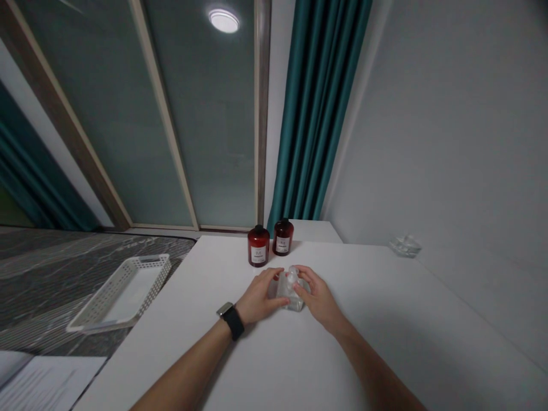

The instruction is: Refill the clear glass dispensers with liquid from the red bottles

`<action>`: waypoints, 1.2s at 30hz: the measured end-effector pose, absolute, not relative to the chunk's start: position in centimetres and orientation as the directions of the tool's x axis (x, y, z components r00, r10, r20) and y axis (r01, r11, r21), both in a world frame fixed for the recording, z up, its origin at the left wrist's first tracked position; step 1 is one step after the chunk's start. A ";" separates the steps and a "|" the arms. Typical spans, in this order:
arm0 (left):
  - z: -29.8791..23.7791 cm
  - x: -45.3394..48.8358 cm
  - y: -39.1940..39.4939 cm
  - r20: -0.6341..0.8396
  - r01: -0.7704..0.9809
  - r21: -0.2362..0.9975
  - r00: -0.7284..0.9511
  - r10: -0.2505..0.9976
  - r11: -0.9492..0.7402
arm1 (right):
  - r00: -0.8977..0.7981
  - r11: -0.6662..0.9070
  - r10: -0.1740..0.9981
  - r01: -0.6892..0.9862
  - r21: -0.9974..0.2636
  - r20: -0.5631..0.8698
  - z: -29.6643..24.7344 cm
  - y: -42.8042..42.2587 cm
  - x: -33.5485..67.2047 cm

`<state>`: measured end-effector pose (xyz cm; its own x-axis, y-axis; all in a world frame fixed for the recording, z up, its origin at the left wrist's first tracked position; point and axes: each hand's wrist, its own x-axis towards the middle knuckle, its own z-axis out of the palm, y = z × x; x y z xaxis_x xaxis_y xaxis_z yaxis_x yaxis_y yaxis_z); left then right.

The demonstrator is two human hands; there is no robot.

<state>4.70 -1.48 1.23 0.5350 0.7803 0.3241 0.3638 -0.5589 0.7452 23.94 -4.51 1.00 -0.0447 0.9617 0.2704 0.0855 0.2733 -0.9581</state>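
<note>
A small clear glass bottle (291, 299) with a rounded clear stopper (293, 274) stands on the white table (257, 371). My left hand (262, 294) grips the bottle's left side, thumb in front and fingers behind. A dark watch sits on that wrist. At the top right of the bottle, my right hand (315, 294) has its fingers closed around the stopper. Whether the stopper is seated in the neck I cannot tell. Just behind my hands are two dark red bottles, a nearer one (258, 246) and a farther one (283, 237), both with black caps and white labels.
A clear glass piece (405, 246) lies at the table's far right, by the wall. Left of the table, lower down, is a white perforated basket (124, 294). Papers with printed text (47, 382) lie at lower left. A teal curtain (319, 114) hangs behind.
</note>
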 end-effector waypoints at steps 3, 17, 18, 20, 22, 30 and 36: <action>1.2 4.6 -1.3 0.328 0.326 0.763 0.548 0.769 -0.558 | -0.103 0.322 0.943 0.063 -0.945 0.315 1.4 -4.7 24.4; 1.4 4.8 -1.5 0.309 0.344 0.775 0.524 0.793 -0.530 | -0.057 0.336 0.942 0.100 -0.936 0.332 1.3 -4.5 23.4; 1.4 4.8 -1.5 0.309 0.345 0.776 0.523 0.794 -0.529 | -0.058 0.338 0.941 0.100 -0.936 0.333 1.2 -4.5 23.3; 1.4 4.8 -1.5 0.307 0.348 0.776 0.522 0.796 -0.527 | -0.073 0.338 0.940 0.096 -0.936 0.332 1.0 -4.5 23.4; 1.4 4.8 -1.5 0.307 0.349 0.775 0.521 0.796 -0.527 | -0.090 0.342 0.938 0.091 -0.935 0.334 0.8 -4.6 23.7; 1.1 4.9 -1.4 0.308 0.331 0.785 0.525 0.793 -0.524 | -0.166 0.303 0.948 0.221 -0.927 0.271 0.4 -4.9 25.6; 1.0 4.3 -1.4 0.326 0.280 0.786 0.569 0.755 -0.551 | -0.207 0.245 0.958 0.234 -0.941 0.198 -0.2 -4.7 26.3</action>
